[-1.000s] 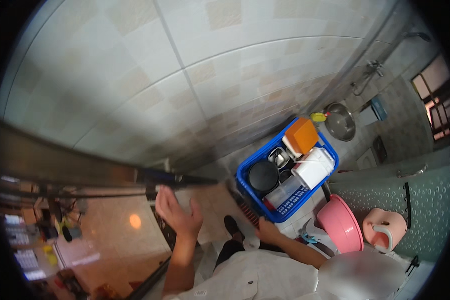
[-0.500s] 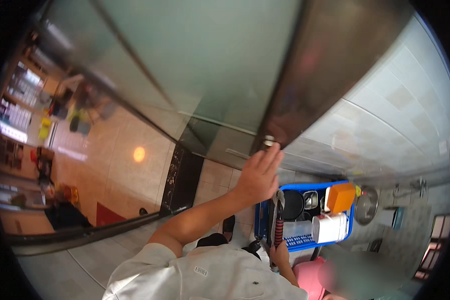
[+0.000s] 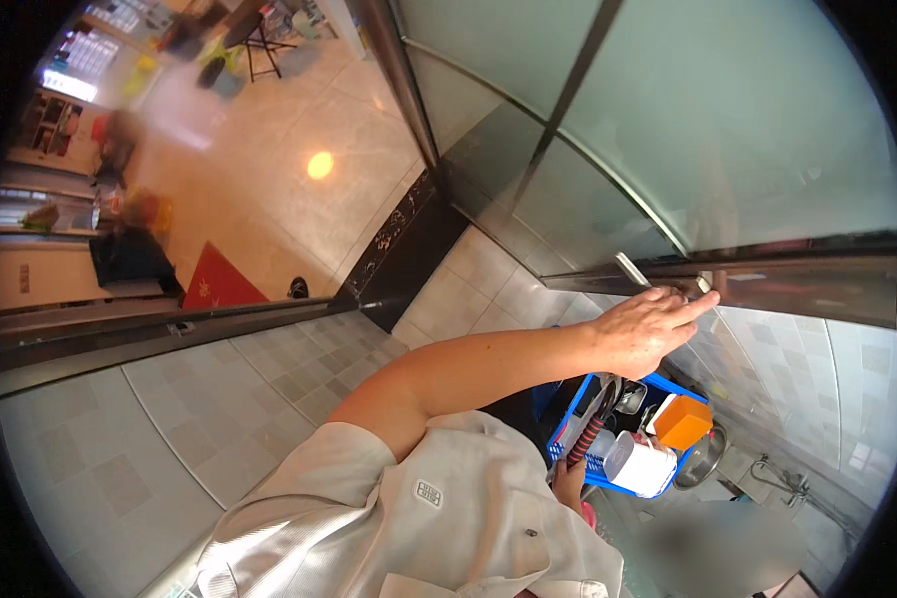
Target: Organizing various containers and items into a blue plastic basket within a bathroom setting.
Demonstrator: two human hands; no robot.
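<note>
My left arm stretches across to the frosted-glass door (image 3: 767,130). My left hand (image 3: 640,327) touches its dark frame by the small metal handle (image 3: 705,282), index finger straight and the others partly bent. A pale bar (image 3: 630,269) shows just beyond the fingers. Lower down, my right hand (image 3: 568,485) is closed round the lower end of a long dark object with a red-and-black ribbed grip (image 3: 588,439). Its upper end runs up beneath my left wrist, so its kind is unclear. That object lies over the near side of a blue basket (image 3: 556,450).
The basket holds a white tub (image 3: 640,464), an orange box (image 3: 683,424) and a metal container (image 3: 632,399). A round metal basin (image 3: 706,458) stands beyond. A dark threshold (image 3: 409,249) leads left to a tiled room with a red mat (image 3: 221,279). A blurred patch is lower right.
The door has shifted right in view, and my left hand with it, staying at the handle. The view has turned. My right hand keeps its hold on the ribbed grip.
</note>
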